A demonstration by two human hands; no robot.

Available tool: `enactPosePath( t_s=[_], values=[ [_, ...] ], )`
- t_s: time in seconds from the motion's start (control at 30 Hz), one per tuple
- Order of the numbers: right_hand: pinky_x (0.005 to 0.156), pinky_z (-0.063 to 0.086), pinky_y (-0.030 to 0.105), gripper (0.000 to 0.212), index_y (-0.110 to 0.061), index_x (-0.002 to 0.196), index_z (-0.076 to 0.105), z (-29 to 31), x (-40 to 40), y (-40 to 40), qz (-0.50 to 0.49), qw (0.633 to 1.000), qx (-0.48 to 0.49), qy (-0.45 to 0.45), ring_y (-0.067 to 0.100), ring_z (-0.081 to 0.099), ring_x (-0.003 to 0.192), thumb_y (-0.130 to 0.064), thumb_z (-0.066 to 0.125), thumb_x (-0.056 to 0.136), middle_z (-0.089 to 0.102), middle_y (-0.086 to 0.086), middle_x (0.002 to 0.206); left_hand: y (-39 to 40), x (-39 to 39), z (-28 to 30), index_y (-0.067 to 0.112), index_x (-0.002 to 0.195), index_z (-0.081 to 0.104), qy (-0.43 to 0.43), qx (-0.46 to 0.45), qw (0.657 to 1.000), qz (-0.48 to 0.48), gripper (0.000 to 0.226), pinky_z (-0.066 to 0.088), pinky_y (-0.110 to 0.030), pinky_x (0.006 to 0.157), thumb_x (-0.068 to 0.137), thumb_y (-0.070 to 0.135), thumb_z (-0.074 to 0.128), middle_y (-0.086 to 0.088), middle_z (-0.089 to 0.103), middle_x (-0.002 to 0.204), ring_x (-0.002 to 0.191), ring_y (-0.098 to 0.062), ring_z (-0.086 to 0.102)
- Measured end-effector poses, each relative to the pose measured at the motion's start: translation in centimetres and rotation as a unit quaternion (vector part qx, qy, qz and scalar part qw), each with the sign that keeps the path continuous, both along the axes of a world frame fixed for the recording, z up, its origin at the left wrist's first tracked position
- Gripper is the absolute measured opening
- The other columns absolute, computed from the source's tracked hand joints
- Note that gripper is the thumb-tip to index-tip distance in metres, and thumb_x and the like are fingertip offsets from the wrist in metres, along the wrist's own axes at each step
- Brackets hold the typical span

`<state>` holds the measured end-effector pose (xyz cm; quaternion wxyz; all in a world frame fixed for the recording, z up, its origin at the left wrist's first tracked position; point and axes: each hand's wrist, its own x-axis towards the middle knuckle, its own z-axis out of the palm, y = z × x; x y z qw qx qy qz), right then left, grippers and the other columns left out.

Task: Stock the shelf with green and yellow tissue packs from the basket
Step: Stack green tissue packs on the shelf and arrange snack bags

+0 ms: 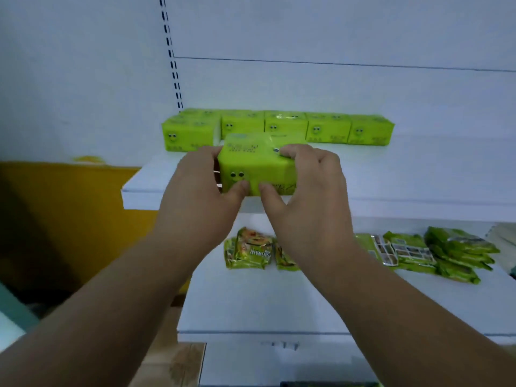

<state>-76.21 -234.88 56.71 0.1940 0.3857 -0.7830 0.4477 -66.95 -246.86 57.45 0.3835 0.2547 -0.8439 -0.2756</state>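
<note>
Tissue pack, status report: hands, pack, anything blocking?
Left hand and right hand both grip the pack, at the upper shelf front. Row of packs behind it. Nothing in the way.

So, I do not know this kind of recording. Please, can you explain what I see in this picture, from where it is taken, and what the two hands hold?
No machine here: a person wears one camera on the head, looking forward and down. The left hand and right hand together grip a bright green plastic-wrapped tissue pack with a smiley face, at the front of the white upper shelf. Behind it, a row of similar green packs stands against the back wall. On the white lower shelf lie green snack bags. The basket is not visible.
</note>
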Motion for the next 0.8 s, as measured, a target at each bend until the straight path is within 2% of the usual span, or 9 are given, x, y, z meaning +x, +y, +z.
enactPosePath(
  t_s=[0.1, 0.2, 0.27, 0.33, 0.4, 0.5, 0.57, 0.7, 0.8],
  values=[
    [0.097, 0.044, 0.037, 0.049, -0.028, 0.127, 0.05, 0.2, -1.9, -5.0, -0.028, 0.996, 0.079, -0.024, 0.029, 0.048, 0.117, -0.037, 0.07, 0.083, 0.041, 0.009, 0.129, -6.0, -1.7, 0.9, 0.027, 0.106, 0.058, -0.1, -0.039, 0.994, -0.01, 0.03, 0.038, -0.017, 0.06, 0.082, 0.037, 0.075, 0.013, 0.062, 0.09, 0.08, -0.005, 0.059],
    [0.092, 0.046, 0.038, 0.048, -0.027, 0.124, 0.049, 0.4, -3.9, -8.8, -0.044, 0.99, 0.132, -0.036, 0.033, 0.051, 0.11, -0.038, 0.07, 0.083, 0.04, 0.01, 0.126, -10.4, -3.9, 1.5, 0.023, 0.098, 0.057, -0.172, -0.078, 0.982, -0.018, 0.028, 0.035, -0.026, 0.057, 0.083, 0.04, 0.074, 0.008, 0.061, 0.09, 0.082, -0.014, 0.057],
    [0.089, 0.047, 0.038, 0.048, -0.026, 0.123, 0.047, 0.7, -5.3, -10.8, -0.053, 0.984, 0.165, -0.035, 0.035, 0.052, 0.107, -0.039, 0.069, 0.083, 0.04, 0.011, 0.124, -12.7, -5.4, 1.6, 0.02, 0.099, 0.056, -0.206, -0.124, 0.971, -0.015, 0.033, 0.035, -0.032, 0.065, 0.083, 0.044, 0.072, 0.002, 0.061, 0.099, 0.088, -0.018, 0.055],
    [0.089, 0.047, 0.038, 0.048, -0.024, 0.123, 0.047, 1.0, -6.6, -12.6, -0.065, 0.978, 0.194, -0.027, 0.036, 0.051, 0.108, -0.039, 0.069, 0.083, 0.039, 0.012, 0.125, -14.7, -6.8, 1.5, 0.018, 0.106, 0.058, -0.223, -0.188, 0.956, -0.007, 0.042, 0.04, -0.035, 0.082, 0.082, 0.05, 0.069, -0.004, 0.059, 0.107, 0.101, -0.025, 0.053],
    [0.091, 0.046, 0.039, 0.048, -0.022, 0.123, 0.049, 1.3, -7.9, -14.0, -0.086, 0.971, 0.221, 0.005, 0.035, 0.049, 0.11, -0.04, 0.068, 0.083, 0.04, 0.012, 0.125, -16.5, -8.0, 1.7, 0.017, 0.118, 0.056, -0.22, -0.237, 0.946, 0.01, 0.058, 0.035, -0.039, 0.097, 0.078, 0.057, 0.068, -0.007, 0.054, 0.117, 0.114, -0.029, 0.047],
    [0.091, 0.043, 0.039, 0.044, -0.018, 0.12, 0.053, 1.9, -9.4, -15.7, -0.12, 0.956, 0.261, 0.063, 0.032, 0.045, 0.114, -0.042, 0.065, 0.085, 0.045, 0.009, 0.125, -18.8, -9.4, 2.1, 0.019, 0.134, 0.046, -0.224, -0.275, 0.935, 0.006, 0.079, 0.033, -0.04, 0.105, 0.075, 0.068, 0.063, -0.006, 0.048, 0.134, 0.127, -0.029, 0.04],
    [0.091, 0.041, 0.039, 0.041, -0.016, 0.118, 0.055, 2.4, -10.2, -16.8, -0.126, 0.947, 0.281, 0.089, 0.031, 0.045, 0.113, -0.041, 0.062, 0.087, 0.049, 0.008, 0.122, -20.3, -10.3, 2.3, 0.02, 0.142, 0.039, -0.254, -0.263, 0.93, -0.03, 0.084, 0.027, -0.039, 0.112, 0.078, 0.07, 0.058, -0.004, 0.041, 0.146, 0.136, -0.026, 0.034],
    [0.077, 0.033, 0.035, 0.025, -0.015, 0.113, 0.052, 2.9, -11.6, -18.8, -0.119, 0.931, 0.325, 0.12, 0.028, 0.048, 0.108, -0.023, 0.059, 0.09, 0.054, 0.005, 0.113, -22.0, -11.9, 1.9, 0.018, 0.14, 0.043, -0.283, -0.247, 0.926, -0.038, 0.072, 0.031, -0.038, 0.11, 0.086, 0.064, 0.054, -0.003, 0.044, 0.145, 0.135, -0.025, 0.038],
    [0.075, 0.033, 0.033, 0.025, -0.014, 0.114, 0.05, 2.9, -12.4, -19.2, -0.094, 0.933, 0.328, 0.112, 0.029, 0.049, 0.103, -0.02, 0.058, 0.091, 0.055, 0.007, 0.109, -22.2, -12.6, 1.6, 0.018, 0.133, 0.051, -0.28, -0.256, 0.925, -0.03, 0.063, 0.037, -0.04, 0.106, 0.087, 0.061, 0.054, -0.003, 0.049, 0.14, 0.129, -0.026, 0.043]
  ],
)
